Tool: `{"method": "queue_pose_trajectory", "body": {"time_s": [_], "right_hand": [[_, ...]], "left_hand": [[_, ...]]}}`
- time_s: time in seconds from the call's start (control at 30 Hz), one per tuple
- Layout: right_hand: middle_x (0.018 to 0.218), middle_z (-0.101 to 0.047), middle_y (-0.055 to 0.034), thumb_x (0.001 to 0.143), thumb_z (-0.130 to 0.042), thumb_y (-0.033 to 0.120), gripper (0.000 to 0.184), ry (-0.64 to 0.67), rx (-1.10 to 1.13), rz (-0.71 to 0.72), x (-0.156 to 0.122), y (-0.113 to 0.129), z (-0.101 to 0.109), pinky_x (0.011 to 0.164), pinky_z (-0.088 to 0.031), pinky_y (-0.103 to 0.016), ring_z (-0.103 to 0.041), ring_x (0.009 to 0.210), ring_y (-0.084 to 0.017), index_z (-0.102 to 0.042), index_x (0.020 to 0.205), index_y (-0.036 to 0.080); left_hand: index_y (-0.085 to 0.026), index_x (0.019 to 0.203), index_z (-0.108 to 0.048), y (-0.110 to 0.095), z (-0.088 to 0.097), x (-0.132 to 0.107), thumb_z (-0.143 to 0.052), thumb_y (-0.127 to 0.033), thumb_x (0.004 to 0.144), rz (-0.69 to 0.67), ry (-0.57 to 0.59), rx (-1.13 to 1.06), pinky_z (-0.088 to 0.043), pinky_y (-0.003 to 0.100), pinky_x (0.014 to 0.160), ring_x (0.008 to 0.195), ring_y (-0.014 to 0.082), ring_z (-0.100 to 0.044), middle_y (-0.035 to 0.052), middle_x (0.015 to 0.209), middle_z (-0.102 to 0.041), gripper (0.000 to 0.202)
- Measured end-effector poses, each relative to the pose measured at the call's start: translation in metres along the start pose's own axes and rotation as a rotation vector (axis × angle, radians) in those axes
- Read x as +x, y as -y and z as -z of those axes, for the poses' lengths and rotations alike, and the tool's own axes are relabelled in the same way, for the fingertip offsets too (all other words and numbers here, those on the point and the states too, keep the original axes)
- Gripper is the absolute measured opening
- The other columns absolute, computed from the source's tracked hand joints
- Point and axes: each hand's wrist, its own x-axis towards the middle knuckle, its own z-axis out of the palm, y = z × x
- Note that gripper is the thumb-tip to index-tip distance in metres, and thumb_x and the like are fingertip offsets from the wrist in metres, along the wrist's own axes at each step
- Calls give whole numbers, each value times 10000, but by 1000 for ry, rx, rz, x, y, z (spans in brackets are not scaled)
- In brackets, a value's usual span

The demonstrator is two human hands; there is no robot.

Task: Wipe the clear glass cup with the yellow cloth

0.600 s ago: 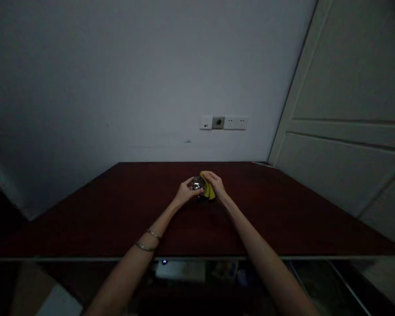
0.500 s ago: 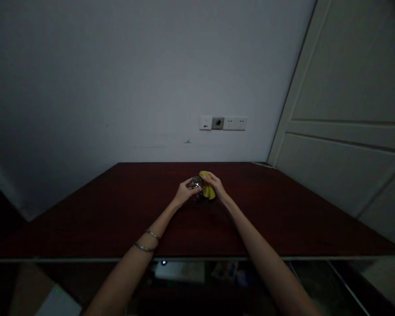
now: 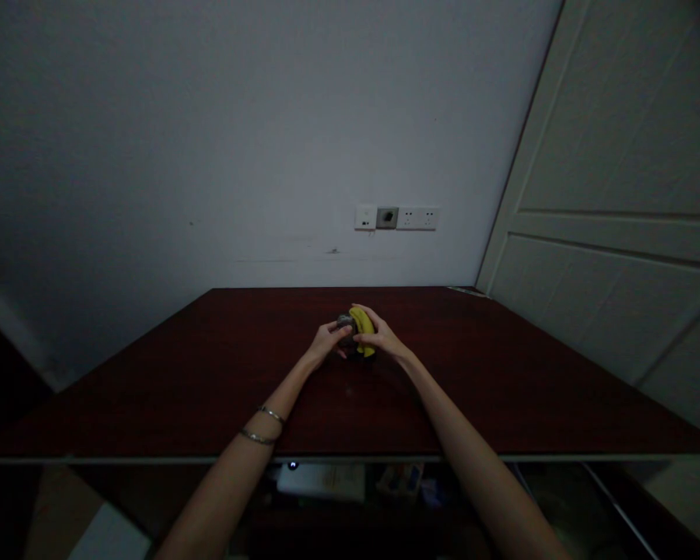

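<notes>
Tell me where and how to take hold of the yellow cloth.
The right side of the yellow cloth seems best, approached from the right with the thumb on its near face: it is bunched into a narrow fold, and its left side faces the rounded grey object in the left hand. The right hand holds it from that side.

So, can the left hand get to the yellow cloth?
Probably yes, since the cloth is close by. But the left hand holds a round grey thing, which sits in between, and the right hand has the cloth.
</notes>
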Motion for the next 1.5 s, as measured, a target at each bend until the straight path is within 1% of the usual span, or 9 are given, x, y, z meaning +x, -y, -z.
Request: {"method": "queue_pose_trajectory", "body": {"time_s": [0.23,0.47,0.6,0.7,0.8,0.9,1.13,1.33,1.5], "right_hand": [[1207,-489,-65,504,-756,289,853,-75,-97,32,1,-14,-8,913,-403,-333,-492,1080,-204,-372,1264,246],[1151,-537,-67,478,-763,320,787,-201,-146,29,2,-16,-13,905,-409,-333,-521,1038,-208,-460,1196,210],[1106,-567,-77,507,-742,353,724,-301,-70,-59,6,-14,-11,854,-443,-323,-557,969,-200,-479,1160,181],[1071,-587,-76,535,-719,385,666,-367,-21,-132,9,-17,-9,831,-457,-320,-571,937,-195,-501,1128,176],[1063,-594,-75,552,-706,400,624,-370,-33,-135,9,-20,-9,826,-458,-310,-576,927,-187,-520,1103,174],[1051,-598,-72,578,-690,409,581,-335,-59,-110,9,-22,-11,833,-453,-305,-574,927,-181,-532,1085,172],[1028,-605,-72,624,-658,426,540,-286,-88,-100,9,-25,-10,789,-469,-301,-581,893,-175,-533,1090,184],[984,-610,-56,722,-546,480,469,-211,-143,-95,8,-29,-2,737,-471,-284,-581,831,-156,-527,1099,202],[1043,-582,-55,792,-435,495,424,-253,-285,-9,8,-27,1,858,-406,-303,-543,940,-162,-526,1076,194]], "left_hand": [[-83,969,-575,6,2,2,-648,-482,632,49,-2,-4,-477,214,357,476,115,-567,55,697,-603,527],[-86,968,-539,7,6,1,-608,-529,649,69,74,3,-490,230,386,462,108,-554,31,647,-563,551],[-111,1078,-480,6,10,0,-646,-492,625,49,212,56,-468,205,389,478,90,-539,28,711,-570,614],[-174,1257,-322,8,10,1,-717,-388,577,2,251,143,-429,169,380,495,75,-530,41,828,-585,815],[-203,1321,-202,11,7,4,-764,-289,524,-98,172,172,-484,201,522,674,113,-584,111,1065,-543,978],[-173,1287,-260,11,4,6,-786,-233,479,-180,102,157,-495,247,700,910,178,-565,143,1187,-476,965],[-150,1140,-389,0,-5,-3,-767,-301,505,-129,16,232,-444,166,403,619,115,-573,82,961,-574,754],[-145,1109,-407,-2,-8,-4,-765,-307,506,-99,-2,217,-438,166,366,577,115,-578,63,879,-587,720],[-146,1132,-399,-4,-10,-5,-768,-315,501,-86,8,213,-442,178,359,565,119,-586,81,916,-596,750]]}}
